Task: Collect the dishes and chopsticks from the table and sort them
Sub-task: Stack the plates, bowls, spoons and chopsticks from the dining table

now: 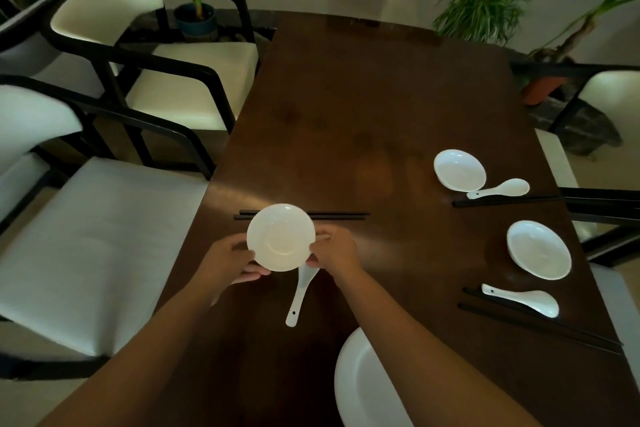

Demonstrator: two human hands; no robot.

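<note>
A small white dish [281, 236] is held just above the dark wooden table [363, 107], near its left edge. My left hand [232, 262] grips the dish's left rim and my right hand [332, 251] grips its right rim. A white spoon [298, 298] lies under the dish, handle pointing toward me. Black chopsticks [341, 215] lie behind the dish, partly hidden by it. On the right are two more white dishes [460, 170] [539, 250], each with a white spoon [498, 189] [523, 298] and black chopsticks [505, 200] [540, 326].
A large white plate [363, 385] sits at the table's near edge. White-cushioned dark chairs stand on the left [86, 246] [187, 80] and on the right [609, 104]. Potted plants [481, 10] stand past the table's far end.
</note>
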